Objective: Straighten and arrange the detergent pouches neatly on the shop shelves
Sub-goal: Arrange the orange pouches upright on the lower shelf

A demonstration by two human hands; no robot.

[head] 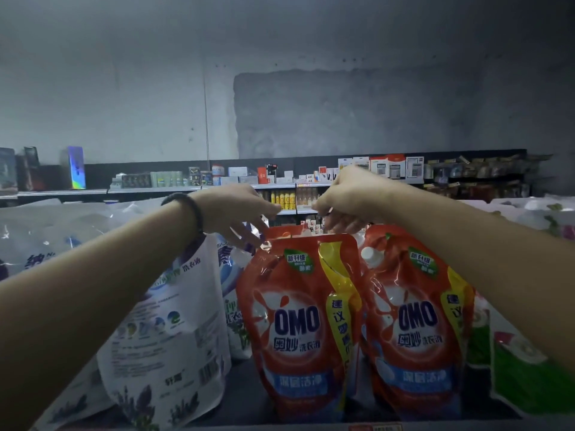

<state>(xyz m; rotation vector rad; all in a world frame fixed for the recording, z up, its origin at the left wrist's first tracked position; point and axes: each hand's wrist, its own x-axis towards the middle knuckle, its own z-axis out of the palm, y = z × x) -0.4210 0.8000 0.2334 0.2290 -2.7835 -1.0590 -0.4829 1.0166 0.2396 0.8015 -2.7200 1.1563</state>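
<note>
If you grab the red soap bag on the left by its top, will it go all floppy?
Probably a bit floppy: the red bag has shiny, wrinkled, soft-looking sides. It looks full and bulging, so it is likely heavy for its size. It stands upright and is taller than it is wide, so a push near the top might tip it.

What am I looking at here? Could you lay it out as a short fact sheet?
Place: shop shelf stocked with detergent
Front row: left red pouch and right red pouch, upright, side by side
Neighbours: white pouch on the left, tilted; green pouch on the right
Left hand: fingers stretched down to the left red pouch's top
Right hand: fingers curled above the pouch tops; grip unclear
Wrist: dark bracelet, left arm
</note>
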